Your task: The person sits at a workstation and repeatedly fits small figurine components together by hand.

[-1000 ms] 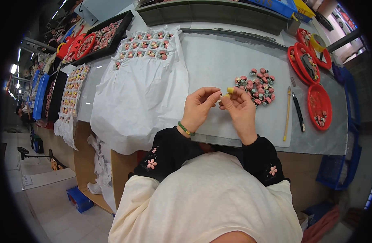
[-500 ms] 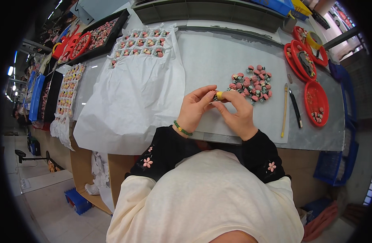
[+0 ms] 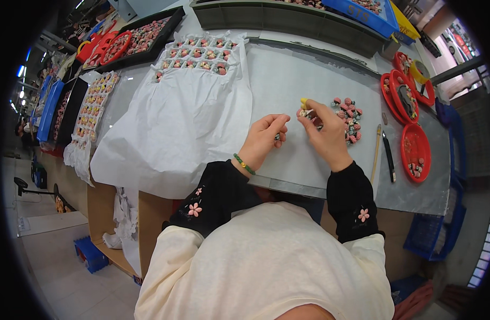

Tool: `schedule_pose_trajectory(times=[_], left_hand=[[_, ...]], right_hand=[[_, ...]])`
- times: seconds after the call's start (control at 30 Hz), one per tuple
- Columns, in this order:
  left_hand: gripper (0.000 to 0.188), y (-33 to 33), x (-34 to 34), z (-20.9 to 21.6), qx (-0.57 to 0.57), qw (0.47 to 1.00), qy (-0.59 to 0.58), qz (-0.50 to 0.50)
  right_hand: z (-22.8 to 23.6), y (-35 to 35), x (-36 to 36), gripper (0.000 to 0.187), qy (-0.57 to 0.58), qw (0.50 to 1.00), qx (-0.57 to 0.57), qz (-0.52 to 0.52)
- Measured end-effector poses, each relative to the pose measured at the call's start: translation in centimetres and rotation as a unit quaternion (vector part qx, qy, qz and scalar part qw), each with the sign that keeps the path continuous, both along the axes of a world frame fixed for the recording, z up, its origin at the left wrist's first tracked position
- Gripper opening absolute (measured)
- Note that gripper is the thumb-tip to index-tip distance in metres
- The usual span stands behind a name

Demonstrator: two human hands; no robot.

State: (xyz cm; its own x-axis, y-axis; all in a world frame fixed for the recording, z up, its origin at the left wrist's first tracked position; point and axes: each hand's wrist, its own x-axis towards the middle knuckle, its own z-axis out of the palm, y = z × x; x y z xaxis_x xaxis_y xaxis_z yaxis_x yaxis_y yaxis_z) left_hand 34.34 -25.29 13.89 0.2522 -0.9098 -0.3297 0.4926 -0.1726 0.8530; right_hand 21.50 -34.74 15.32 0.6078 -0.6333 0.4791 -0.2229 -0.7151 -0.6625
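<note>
My right hand (image 3: 326,133) pinches a small pale piece with a yellow cap (image 3: 305,104) at its fingertips, just left of a pile of small pink and red ornaments (image 3: 349,118) on the grey table (image 3: 287,74). My left hand (image 3: 265,136), with a green bracelet at the wrist, is curled with the fingers closed around something small and dark that I cannot make out. The two hands are a little apart. A large white paper sheet (image 3: 186,122) lies to the left of my left hand, with rows of finished ornaments (image 3: 194,57) at its far end.
Red round trays (image 3: 416,152) holding small pieces sit at the right, beside a thin wooden stick (image 3: 377,153) and a dark tool (image 3: 388,156). Black trays (image 3: 149,34) of ornaments and a long grey bin (image 3: 287,21) stand at the back. More ornament sheets (image 3: 93,109) lie at the left.
My hands have drawn apart: the right hand now holds the yellow-capped piece alone, higher up near the pile, and the left hand has dropped back a little.
</note>
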Motion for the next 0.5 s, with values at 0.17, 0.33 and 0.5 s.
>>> schedule_pose_trajectory(times=[0.17,0.33,0.5], left_hand=[[0.029,-0.3,-0.1,-0.3,-0.002,0.997,-0.045,-0.063],[0.026,0.1,-0.3,-0.5,-0.124,0.992,-0.009,-0.037],[0.027,0.3,0.0,-1.2,-0.147,0.988,0.005,-0.036]], right_hand=[[-0.9,2.4,-0.2,0.033,-0.125,0.99,0.063,0.028],[-3.3,2.0,-0.9,0.035,-0.161,0.973,0.161,0.034],[-3.6,2.5,-0.7,0.036,-0.207,0.967,0.144,0.027]])
